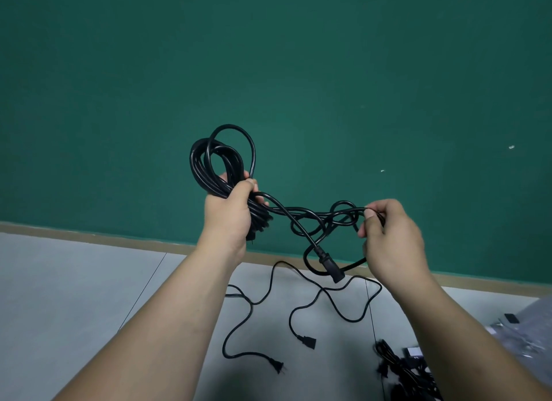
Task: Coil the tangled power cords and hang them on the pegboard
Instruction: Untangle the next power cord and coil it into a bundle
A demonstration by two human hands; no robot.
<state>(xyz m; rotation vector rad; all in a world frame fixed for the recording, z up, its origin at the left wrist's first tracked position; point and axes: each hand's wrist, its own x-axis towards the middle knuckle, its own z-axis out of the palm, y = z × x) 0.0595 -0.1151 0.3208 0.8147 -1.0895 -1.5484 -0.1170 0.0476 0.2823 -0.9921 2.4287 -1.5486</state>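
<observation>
Head view, cord [313,214] between hands [231,209]

I see the left hand [231,212] gripping a black coil [206,164] of cord before the green wall [268,57]. The right hand [391,236] pinches a knotted stretch [325,218]. A connector [330,266] dangles between them, and a thinner cord [263,299] sprawls on the floor [74,281].

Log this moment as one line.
left hand: grips coil | right hand: pinches tangled strand | connector: dangling between hands | thin cord: loose on floor | pegboard: not in view
</observation>
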